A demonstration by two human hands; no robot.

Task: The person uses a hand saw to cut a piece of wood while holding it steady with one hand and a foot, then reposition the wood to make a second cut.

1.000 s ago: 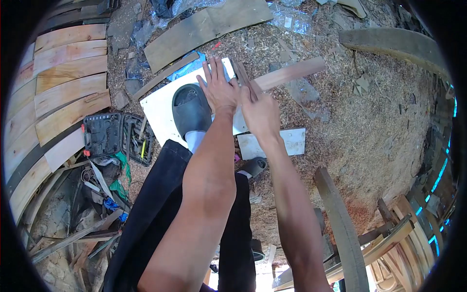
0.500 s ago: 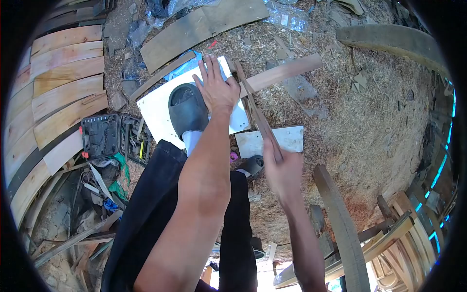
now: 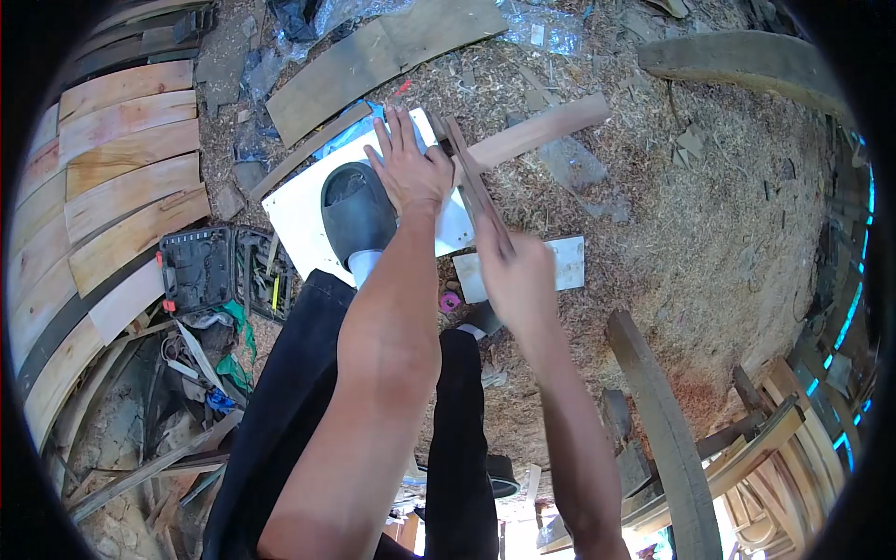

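Note:
My left hand lies flat with fingers spread at the far right corner of a white board, pressing down next to a wooden plank that sticks out to the right. A foot in a dark slide sandal stands on the board beside this hand. My right hand, slightly blurred, is closed round the near end of a long, narrow wooden tool that looks like a frame saw. The tool crosses the plank close to the board's right edge. Its blade cannot be made out.
A second white board lies on the sawdust-covered ground. An open black tool case is at the left, near stacked planks. A long beam lies at lower right, a curved timber at upper right.
My right hand has moved forward and slightly left with the saw-like tool, away from my body. My left hand and the foot stay about where they were.

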